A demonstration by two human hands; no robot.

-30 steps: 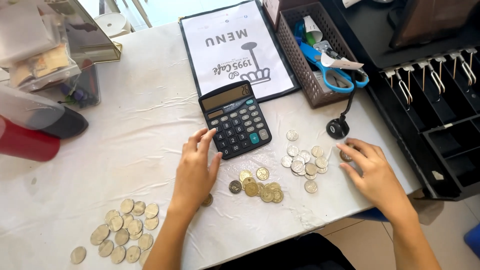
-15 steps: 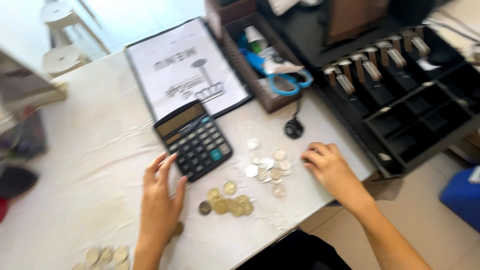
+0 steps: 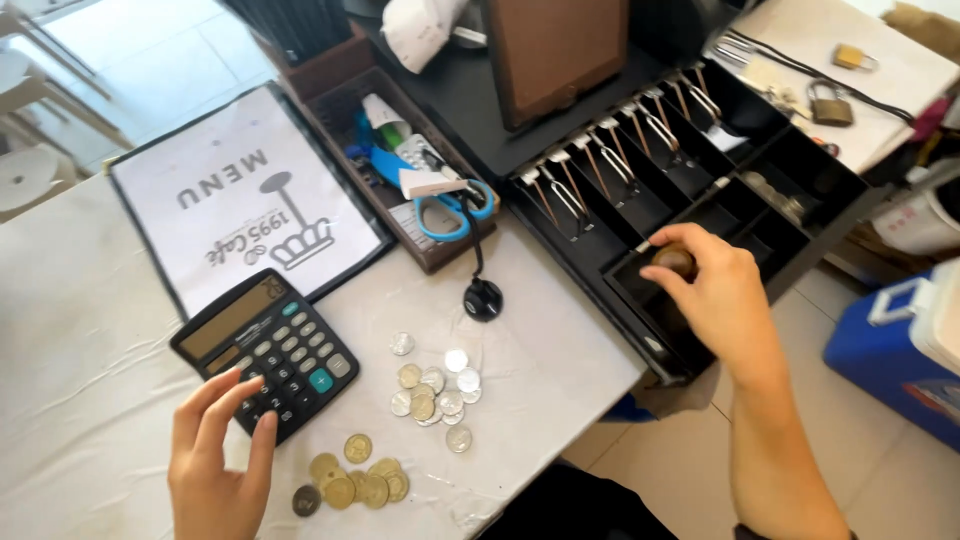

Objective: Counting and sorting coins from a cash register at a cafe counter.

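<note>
Coin point(image 3: 675, 261), brownish, pinched in the fingertips of the right hand point(image 3: 712, 300), held over a front compartment of the open cash drawer point(image 3: 700, 215) that sits off the counter's right edge. Left hand point(image 3: 218, 452), fingers spread and holding nothing, rests at the counter's near edge with fingertips on the lower keys of the calculator point(image 3: 267, 348). Silver coins point(image 3: 437, 385) in a loose pile near the counter's middle; gold coins point(image 3: 352, 482) in a smaller cluster close to the near edge, just right of the left hand. Menu sheet point(image 3: 235, 205) toward the far edge; tray point(image 3: 345, 100) with blue scissors point(image 3: 450, 210) beside it, touching the drawer's side. Risks, as judged: the coin may slip from the pinch and fall between drawer and counter, or land in a wrong compartment; the gold cluster lies close enough to the edge that a sweep of the left wrist could knock pieces to the floor; resting fingers may press a key unintended.
</note>
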